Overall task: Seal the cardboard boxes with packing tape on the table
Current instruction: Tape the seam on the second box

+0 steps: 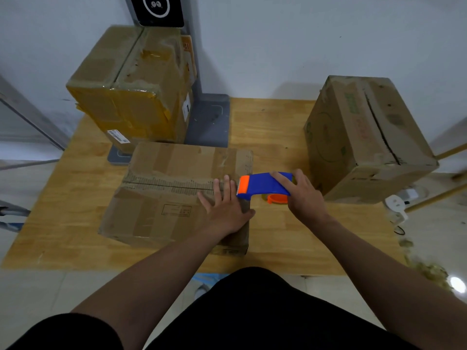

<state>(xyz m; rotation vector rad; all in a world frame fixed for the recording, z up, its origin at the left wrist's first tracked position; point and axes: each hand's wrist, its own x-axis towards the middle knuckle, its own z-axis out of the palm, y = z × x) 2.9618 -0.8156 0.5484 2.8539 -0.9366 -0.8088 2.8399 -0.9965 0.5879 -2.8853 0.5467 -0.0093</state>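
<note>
Head view.

Left hand (227, 208): flat, fingers straight and together, palm down on top of the box (161, 198). It presses the right end of the lid, fingertips across the centre seam. Thumb hangs over the box's right edge. It grips nothing.

Right hand (300, 195): curled round the dispenser (262, 185), forefinger laid along its blue top, the other fingers wrapped down the far side. Dispenser lies level, orange toothed end pointing at my left hand, just beside those fingertips, at the box's right edge. An orange ring shows under my right palm, low over the bench (290, 236).

Box: under my left hand, running away to the left of it. Flaps closed, seam running left to right, with torn, ragged paper along it. Cannot tell whether fresh tape lies on the seam.

Far box (126, 84): beyond my left hand and off to its left, tall, wrapped in yellowish tape, white labels on its sides. Flaps closed.

Right box (364, 137): beyond and to the right of my right hand, well apart from it, sitting skewed on the bench corner. Dark open slit down its top seam.

Grey stand (209, 117): straight beyond my left hand, just behind the box, its post rising beside the far box.

White plug (395, 203): on the floor right of my right hand.
</note>
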